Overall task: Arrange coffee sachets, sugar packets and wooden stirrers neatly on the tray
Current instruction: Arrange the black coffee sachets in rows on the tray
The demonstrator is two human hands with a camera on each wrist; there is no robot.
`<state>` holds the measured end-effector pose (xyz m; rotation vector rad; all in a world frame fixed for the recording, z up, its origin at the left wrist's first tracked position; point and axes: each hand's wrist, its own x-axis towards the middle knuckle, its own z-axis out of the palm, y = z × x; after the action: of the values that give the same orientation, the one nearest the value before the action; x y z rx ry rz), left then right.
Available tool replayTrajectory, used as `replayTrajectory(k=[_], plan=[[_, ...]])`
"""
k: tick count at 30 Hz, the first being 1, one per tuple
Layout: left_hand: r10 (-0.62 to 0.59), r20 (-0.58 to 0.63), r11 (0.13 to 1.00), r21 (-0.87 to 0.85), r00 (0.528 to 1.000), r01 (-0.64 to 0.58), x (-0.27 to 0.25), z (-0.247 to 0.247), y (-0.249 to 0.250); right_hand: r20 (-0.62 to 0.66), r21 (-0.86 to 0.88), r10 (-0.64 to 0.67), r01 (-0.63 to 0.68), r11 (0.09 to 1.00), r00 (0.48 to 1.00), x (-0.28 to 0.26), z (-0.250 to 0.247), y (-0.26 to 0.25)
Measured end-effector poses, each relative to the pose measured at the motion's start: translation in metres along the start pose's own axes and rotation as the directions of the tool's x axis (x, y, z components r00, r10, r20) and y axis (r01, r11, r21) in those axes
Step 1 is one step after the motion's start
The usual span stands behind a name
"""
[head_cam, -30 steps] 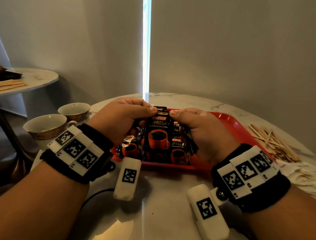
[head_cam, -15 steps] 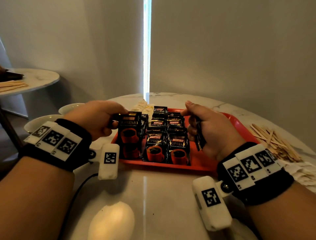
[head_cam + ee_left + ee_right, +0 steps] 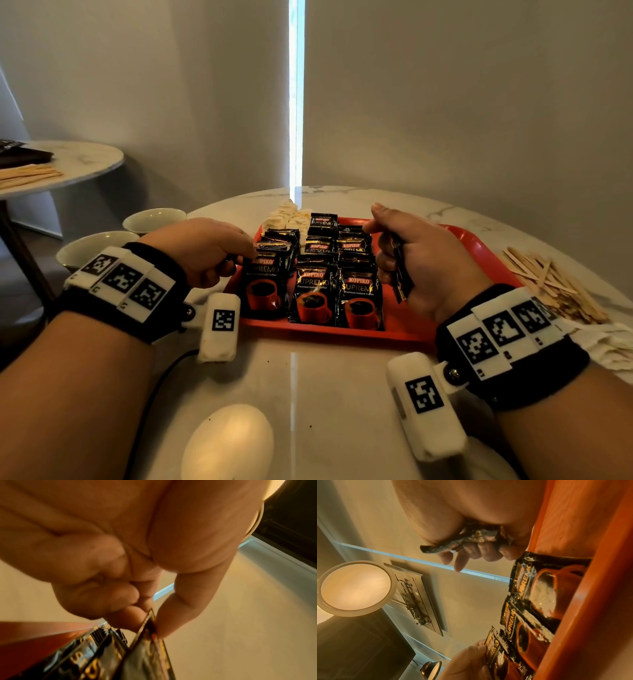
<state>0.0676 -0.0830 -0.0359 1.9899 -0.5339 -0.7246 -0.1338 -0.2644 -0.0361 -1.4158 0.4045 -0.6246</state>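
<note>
Fingers [image 3: 130,618] of the left hand [image 3: 202,253] pinch the top edge of a coffee sachet [image 3: 263,287] between thumb and forefinger, at the near left corner of the red tray [image 3: 479,246]; its lower end is at the tray floor. Right hand [image 3: 421,263] is curled round a small bundle of sachets [image 3: 399,270], held edge-on above the right half of the tray, with the forefinger crooked upward; the right wrist view shows the bundle crumpled in the palm. Laid sachets [image 3: 342,270] form overlapping columns on the tray, two full columns beside the pinched one, labels facing up. Pale sugar packets [image 3: 286,216] lie in a heap at the far left of the tray; whether they rest on it or just behind its rim cannot be told. Wooden stirrers [image 3: 555,287] lie in a loose pile on the bench [image 3: 308,394], off the tray to its right, with white paper [image 3: 609,346] near them. Two cups [image 3: 113,240] stand at the left edge of the bench. Side table [image 3: 68,164] at far left carries more sticks and a dark object.
</note>
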Motion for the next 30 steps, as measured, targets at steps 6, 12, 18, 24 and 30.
replayTrajectory(k=[6, 12, 18, 24, 30], plan=[[0.016, -0.008, 0.999, -0.033, 1.0, -0.016, 0.0002, -0.0025, -0.0015, 0.001, -0.005, -0.003, 0.003, 1.0, 1.0, 0.0013, -0.0006, 0.0022], [0.016, -0.001, 0.999, -0.032, 1.0, -0.016, 0.0016, -0.0058, -0.0023, 0.006, -0.023, 0.002, -0.002, 1.0, 1.0, 0.0016, -0.0011, 0.0032], [0.004, 0.006, 1.0, -0.014, 1.0, -0.004, 0.0029, -0.0078, -0.0019, 0.019, -0.013, 0.013, -0.013, 1.0, 1.0, 0.0021, -0.0013, 0.0034], [0.012, -0.021, 1.0, 0.007, 1.0, -0.012, -0.0014, -0.005, -0.0009, 0.025, -0.01, 0.016, -0.016, 1.0, 1.0, 0.0028, -0.0024, 0.0034], [0.013, -0.041, 1.0, 0.002, 0.999, -0.013, -0.0063, -0.0022, 0.0016, 0.018, -0.02, 0.021, -0.021, 1.0, 1.0, 0.0048, -0.0024, 0.0059]])
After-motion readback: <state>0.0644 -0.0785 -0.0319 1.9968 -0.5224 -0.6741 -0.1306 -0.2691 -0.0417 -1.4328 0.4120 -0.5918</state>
